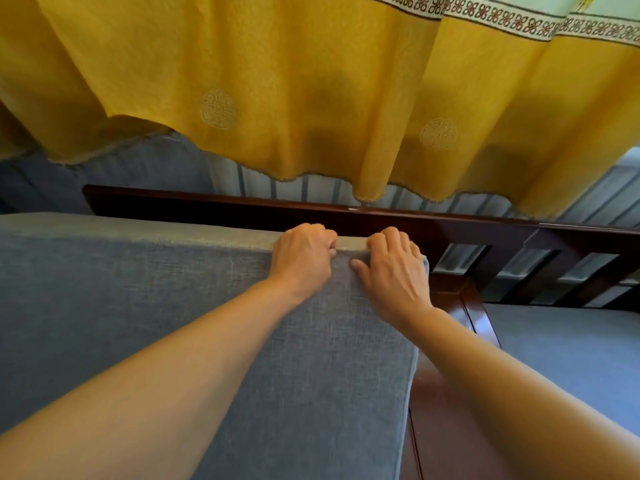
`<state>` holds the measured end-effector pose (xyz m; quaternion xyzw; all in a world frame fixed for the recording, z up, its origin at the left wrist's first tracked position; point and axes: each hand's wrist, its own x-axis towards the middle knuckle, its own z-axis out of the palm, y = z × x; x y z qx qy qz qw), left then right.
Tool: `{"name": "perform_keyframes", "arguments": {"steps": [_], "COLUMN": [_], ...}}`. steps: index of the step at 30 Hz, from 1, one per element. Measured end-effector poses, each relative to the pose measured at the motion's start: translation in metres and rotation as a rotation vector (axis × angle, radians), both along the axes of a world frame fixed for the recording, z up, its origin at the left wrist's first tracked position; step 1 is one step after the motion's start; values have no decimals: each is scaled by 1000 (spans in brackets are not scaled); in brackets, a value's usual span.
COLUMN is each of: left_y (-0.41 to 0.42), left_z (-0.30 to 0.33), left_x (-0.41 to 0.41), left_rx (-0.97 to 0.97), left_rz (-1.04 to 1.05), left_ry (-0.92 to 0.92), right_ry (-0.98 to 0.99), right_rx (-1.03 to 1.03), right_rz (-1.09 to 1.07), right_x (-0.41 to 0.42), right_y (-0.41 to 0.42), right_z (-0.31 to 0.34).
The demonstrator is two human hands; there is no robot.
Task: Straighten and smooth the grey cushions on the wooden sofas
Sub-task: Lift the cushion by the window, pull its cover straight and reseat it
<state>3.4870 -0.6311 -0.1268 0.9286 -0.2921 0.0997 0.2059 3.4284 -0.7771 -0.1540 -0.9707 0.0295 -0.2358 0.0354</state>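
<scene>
A large grey cushion (138, 289) fills the lower left, its top edge just under the dark wooden sofa rail (242, 206). My left hand (303, 261) grips that top edge near the right corner, fingers curled over it. Right beside it, my right hand (393, 271) grips the corner itself, thumb on the front face and fingers hooked behind. The fingertips of both hands are hidden behind the cushion. A second grey cushion (571, 355) lies flat at the right.
A yellow curtain (311, 81) with a patterned border hangs over the sofa back. A dark wooden armrest (450, 393) and slatted backrest (554, 268) separate the two cushions. Another grey cushion (138, 168) shows at the upper left.
</scene>
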Motion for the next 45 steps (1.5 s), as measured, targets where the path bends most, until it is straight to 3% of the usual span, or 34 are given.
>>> {"name": "perform_keyframes", "arguments": {"steps": [8, 16, 19, 24, 31, 38, 45], "left_y": [-5, -17, -21, -20, 1, 36, 87], "left_z": [-13, -37, -36, -30, -9, 30, 75], "left_x": [-2, 8, 11, 4, -41, -112, -170], "left_rx": [-29, 88, 114, 74, -85, -153, -214], "left_rz": [-12, -20, -5, 24, -72, -203, -265], "left_ry": [-63, -339, -328, -281, -326, -369, -417], "right_ry": [-140, -44, -5, -179, -221, 2, -61], "right_rx": [-16, -13, 16, 41, -45, -61, -95], "right_rz": [69, 129, 104, 89, 23, 0, -11], "right_x": [24, 30, 33, 27, -28, -118, -186], "right_y": [-9, -11, -12, -4, 19, 60, 113], "right_z": [-17, -10, -10, -7, 28, 86, 132]}}
